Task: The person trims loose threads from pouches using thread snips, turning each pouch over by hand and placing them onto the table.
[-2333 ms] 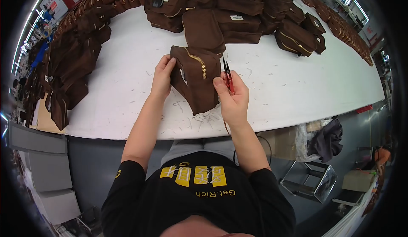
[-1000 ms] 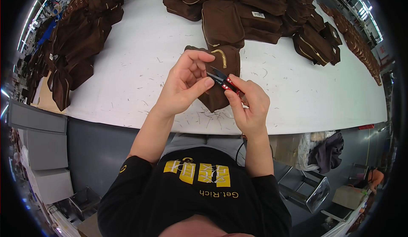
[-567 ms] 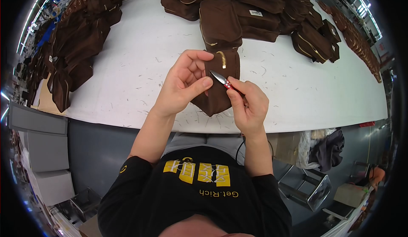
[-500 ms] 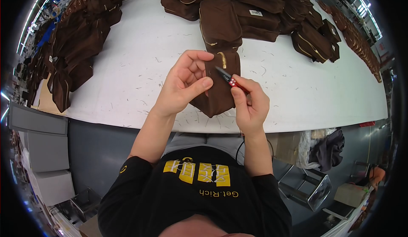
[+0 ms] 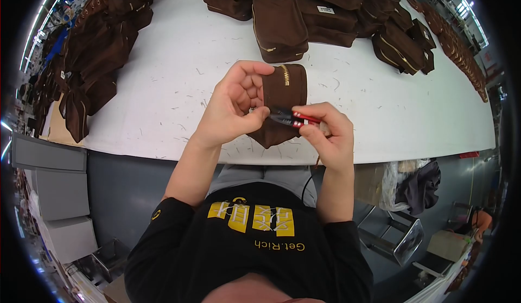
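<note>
A brown fabric bag (image 5: 285, 94) with a gold zipper (image 5: 286, 75) near its top hangs between my two hands, above the white table. My left hand (image 5: 237, 102) grips the bag's left edge between curled fingers and thumb. Red-handled thread snips (image 5: 299, 119) are in my right hand (image 5: 330, 133), between thumb and fingers. The dark blades point left, apart, in front of the bag and close to my left thumb tip. Whether a thread lies between the blades is too small to tell.
Brown bags (image 5: 279, 26) are heaped along the far side of the white table (image 5: 173, 96), with another pile (image 5: 100, 58) at the left. Loose threads dot the tabletop. A metal-framed stool (image 5: 399, 235) and a cardboard box (image 5: 370, 182) are at the lower right.
Over the last half second the snips have moved down, turned level and opened beside my left thumb. Earlier, my left hand shifted from the bag's upper left corner toward its middle.
</note>
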Demonstrator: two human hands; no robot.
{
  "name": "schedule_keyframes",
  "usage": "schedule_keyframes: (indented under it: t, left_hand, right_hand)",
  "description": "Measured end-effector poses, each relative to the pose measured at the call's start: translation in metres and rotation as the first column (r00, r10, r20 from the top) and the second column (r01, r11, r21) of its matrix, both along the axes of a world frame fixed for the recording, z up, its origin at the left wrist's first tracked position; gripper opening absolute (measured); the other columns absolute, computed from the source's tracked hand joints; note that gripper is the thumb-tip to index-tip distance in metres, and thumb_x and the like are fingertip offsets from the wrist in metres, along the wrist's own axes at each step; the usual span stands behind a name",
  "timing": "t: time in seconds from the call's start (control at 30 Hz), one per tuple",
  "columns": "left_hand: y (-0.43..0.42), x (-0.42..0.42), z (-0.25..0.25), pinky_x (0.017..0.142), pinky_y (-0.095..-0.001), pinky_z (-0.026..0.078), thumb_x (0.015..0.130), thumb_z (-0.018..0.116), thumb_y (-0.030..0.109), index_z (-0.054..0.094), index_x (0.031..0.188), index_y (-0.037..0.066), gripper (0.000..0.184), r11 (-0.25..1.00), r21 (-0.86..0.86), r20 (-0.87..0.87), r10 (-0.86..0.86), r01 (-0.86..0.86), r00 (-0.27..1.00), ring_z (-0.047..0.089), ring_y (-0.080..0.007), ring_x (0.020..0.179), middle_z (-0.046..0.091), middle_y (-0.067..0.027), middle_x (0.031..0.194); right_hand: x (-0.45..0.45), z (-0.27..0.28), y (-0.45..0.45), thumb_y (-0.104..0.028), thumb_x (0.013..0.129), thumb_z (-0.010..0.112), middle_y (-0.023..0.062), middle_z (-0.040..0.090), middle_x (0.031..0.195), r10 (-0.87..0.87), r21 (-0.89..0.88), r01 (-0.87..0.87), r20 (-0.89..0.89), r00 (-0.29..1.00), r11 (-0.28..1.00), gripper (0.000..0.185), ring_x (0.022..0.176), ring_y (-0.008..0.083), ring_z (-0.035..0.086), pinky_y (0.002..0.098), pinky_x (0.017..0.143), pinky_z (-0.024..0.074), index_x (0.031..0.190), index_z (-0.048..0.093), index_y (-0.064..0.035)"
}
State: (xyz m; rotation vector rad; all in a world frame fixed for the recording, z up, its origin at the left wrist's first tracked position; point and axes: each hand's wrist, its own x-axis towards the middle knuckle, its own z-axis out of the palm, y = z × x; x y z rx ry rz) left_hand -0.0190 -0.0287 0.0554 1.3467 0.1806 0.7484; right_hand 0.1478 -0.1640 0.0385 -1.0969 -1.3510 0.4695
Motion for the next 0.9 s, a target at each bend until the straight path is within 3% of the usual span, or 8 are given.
schedule_keyframes:
  t: [0.07, 0.2, 0.3, 0.4, 0.5, 0.6, 0.7, 0.9]
  left_hand:
    - [0.001, -0.002, 0.001, 0.068, -0.0169, 0.043, 0.076, 0.059, -0.013, 0.047, 0.129, 0.002, 0.057, 1.0, 0.005, -0.003, -0.001, 0.001, 1.0, 0.05, -0.0034, 0.081, 0.05, 0.0002, 0.094]
    - [0.001, -0.003, 0.002, 0.067, -0.0161, 0.042, 0.076, 0.059, -0.013, 0.047, 0.129, 0.001, 0.056, 1.0, 0.005, -0.014, 0.002, -0.002, 1.0, 0.049, -0.003, 0.08, 0.05, 0.0005, 0.094]
    - [0.002, -0.004, 0.0, 0.067, -0.016, 0.042, 0.076, 0.06, -0.013, 0.047, 0.129, 0.001, 0.056, 1.0, 0.021, -0.015, 0.001, -0.001, 1.0, 0.049, -0.0029, 0.08, 0.05, 0.0005, 0.093]
    - [0.003, -0.005, 0.001, 0.068, -0.0162, 0.043, 0.077, 0.059, -0.013, 0.047, 0.13, 0.001, 0.057, 1.0, 0.011, -0.015, -0.001, 0.001, 1.0, 0.05, -0.0032, 0.081, 0.05, 0.0002, 0.094]
    - [0.003, -0.004, 0.003, 0.07, -0.0168, 0.045, 0.077, 0.059, -0.013, 0.046, 0.131, 0.001, 0.057, 1.0, -0.009, 0.011, -0.015, 0.015, 1.0, 0.051, -0.0039, 0.083, 0.051, -0.0001, 0.095]
    - [0.002, -0.006, 0.004, 0.071, -0.0176, 0.046, 0.077, 0.059, -0.013, 0.046, 0.132, 0.001, 0.058, 0.999, -0.023, 0.007, -0.026, 0.026, 1.0, 0.052, -0.0044, 0.085, 0.051, -0.0002, 0.096]
    - [0.004, -0.007, 0.002, 0.072, -0.0178, 0.046, 0.077, 0.058, -0.013, 0.045, 0.132, 0.001, 0.058, 0.999, -0.021, 0.01, -0.027, 0.027, 1.0, 0.051, -0.0043, 0.085, 0.051, -0.0001, 0.096]
    - [0.003, -0.008, 0.002, 0.072, -0.0174, 0.046, 0.076, 0.057, -0.013, 0.045, 0.132, 0.002, 0.059, 0.999, -0.025, 0.0, -0.036, 0.036, 0.999, 0.051, -0.0042, 0.084, 0.051, 0.0001, 0.096]
  right_hand:
    - [-0.004, 0.002, -0.003, -0.003, 0.086, 0.073, 0.0095, 0.071, 0.089, -0.126, -0.082, 0.113, -0.17, 0.977, 0.99, 0.027, 0.072, 0.0118, 0.063, 0.0234, 0.065, 0.0495, 0.111, 0.066, 0.0043]
    - [-0.006, -0.002, 0.004, -0.003, 0.085, 0.074, 0.0108, 0.071, 0.091, -0.216, 0.03, 0.214, 0.07, 0.974, 0.976, 0.025, 0.072, 0.0143, 0.066, 0.0253, 0.065, 0.0506, 0.108, 0.067, 0.0026]
    - [-0.008, -0.001, 0.005, -0.005, 0.082, 0.076, 0.0114, 0.071, 0.089, -0.27, 0.081, 0.261, 0.135, 0.953, 0.962, 0.026, 0.07, 0.0176, 0.066, 0.027, 0.065, 0.051, 0.106, 0.069, 0.0012]
    - [-0.01, 0.012, -0.003, -0.006, 0.079, 0.078, 0.011, 0.072, 0.087, -0.308, 0.022, 0.318, 0.32, 0.896, 0.948, 0.028, 0.071, 0.0212, 0.067, 0.0281, 0.067, 0.0519, 0.105, 0.07, 0.0003]
    - [-0.008, 0.017, -0.004, -0.007, 0.078, 0.079, 0.0108, 0.072, 0.086, -0.279, 0.079, 0.27, 0.384, 0.88, 0.96, 0.029, 0.071, 0.0214, 0.068, 0.028, 0.067, 0.0521, 0.104, 0.07, -0.0002]
    - [0.0, 0.02, -0.007, -0.007, 0.078, 0.079, 0.0111, 0.072, 0.086, -0.17, 0.005, 0.175, 0.273, 0.947, 0.985, 0.029, 0.071, 0.0206, 0.068, 0.0281, 0.066, 0.052, 0.104, 0.07, 0.0002]
    - [-0.009, 0.018, -0.003, -0.007, 0.079, 0.079, 0.0117, 0.072, 0.087, -0.322, -0.006, 0.328, 0.169, 0.932, 0.945, 0.029, 0.072, 0.0208, 0.068, 0.0285, 0.066, 0.0522, 0.105, 0.069, 0.0004]
    - [-0.011, 0.016, 0.01, -0.007, 0.079, 0.079, 0.0111, 0.072, 0.087, -0.343, 0.082, 0.333, 0.242, 0.907, 0.939, 0.029, 0.072, 0.0215, 0.068, 0.0287, 0.067, 0.052, 0.105, 0.069, 0.0002]
